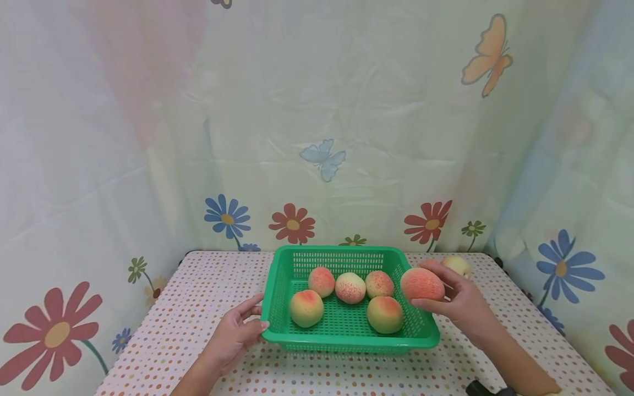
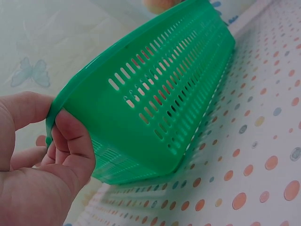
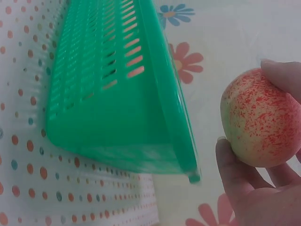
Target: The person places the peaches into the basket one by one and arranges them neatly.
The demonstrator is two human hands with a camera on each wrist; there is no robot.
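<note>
A green plastic basket (image 1: pixel 346 341) with slotted walls stands on the table, several peaches lying inside it, among them a pale speckled peach (image 1: pixel 350 288) in the middle. My left hand (image 1: pixel 235 334) pinches the basket's left rim between thumb and fingers, which the left wrist view shows close up at the rim (image 2: pixel 59 106). Over the basket's right edge, my right hand (image 1: pixel 460 300) holds a reddish peach (image 1: pixel 422 284). In the right wrist view this peach (image 3: pixel 261 117) sits between thumb and fingers, apart from the basket wall (image 3: pixel 117 117).
Beyond my right hand, a pale yellowish peach (image 1: pixel 457 266) lies on the dotted tablecloth (image 1: pixel 198 297). A flowered curtain (image 1: pixel 317 99) hangs behind the table and along both sides. Something black (image 1: pixel 482 389) shows beside my right forearm.
</note>
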